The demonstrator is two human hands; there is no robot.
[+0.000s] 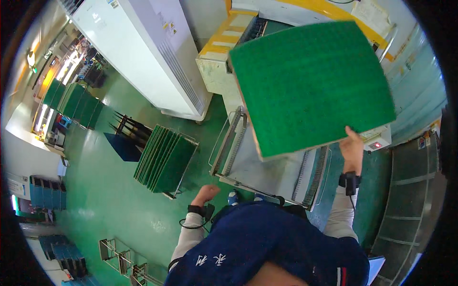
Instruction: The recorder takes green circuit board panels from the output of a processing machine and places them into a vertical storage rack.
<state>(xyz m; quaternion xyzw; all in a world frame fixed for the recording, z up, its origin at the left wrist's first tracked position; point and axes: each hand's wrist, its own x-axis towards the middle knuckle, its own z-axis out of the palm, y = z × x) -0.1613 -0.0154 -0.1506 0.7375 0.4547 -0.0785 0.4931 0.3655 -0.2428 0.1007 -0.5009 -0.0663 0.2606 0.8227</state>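
Observation:
A large green board (pixel 310 90) with thin pale edges is raised in front of me, tilted, over a metal rack cart (pixel 267 174). My right hand (pixel 352 148) grips its near edge close to the right corner, the thumb lying on the green face and the other fingers hidden beneath. Lower and to the left, my left hand (pixel 207 194) is curled closed beside my body, with nothing visible in it. It is apart from the board and nearest to the cart's front left corner. Part of the cart is hidden under the board.
Several green boards (pixel 164 159) stand upright in a wheeled rack to the left. Behind the raised board is a cream machine (pixel 219 71) with yellow tape. A tall white cabinet (pixel 148 52) stands back left. Grey metal shelving (pixel 405 205) lines the right; an unloaded frame (pixel 121 262) lies lower left.

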